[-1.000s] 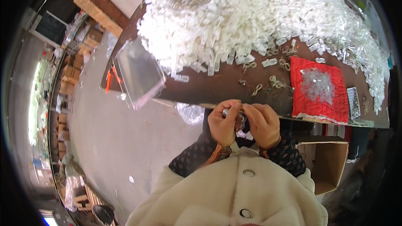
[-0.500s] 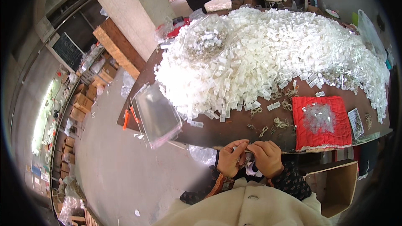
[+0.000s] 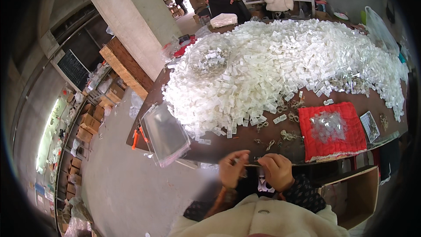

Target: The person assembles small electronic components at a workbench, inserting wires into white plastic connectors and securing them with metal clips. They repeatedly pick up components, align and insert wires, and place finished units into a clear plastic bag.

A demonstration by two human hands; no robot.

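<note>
Hundreds of small white packets [image 3: 280, 70] are already heaped across the far side of the brown tabletop [image 3: 228, 147], so by my reckoning most of the packing is behind me. What is left looks small by comparison: a few loose metal pieces [image 3: 287, 135] scattered on the bare wood just in front of the heap, and a little mound of clear bags [image 3: 328, 125] lying on the red cloth [image 3: 335, 131] to my right.

Right now I am working on one item at the near edge of the tabletop. My left hand [image 3: 232, 168] is curled, its fingers pinched on a small clear thing [image 3: 251, 165] that I hold between both hands; my right hand [image 3: 276, 171] is closed around the other end of it. It is too small and blurred for me to say whether it is a bag, a metal piece, or both.

To my left, a stack of clear plastic sleeves [image 3: 166, 134] hangs over the tabletop's corner, well apart from my hands. I judge this one unfinished, with several more to go.
</note>
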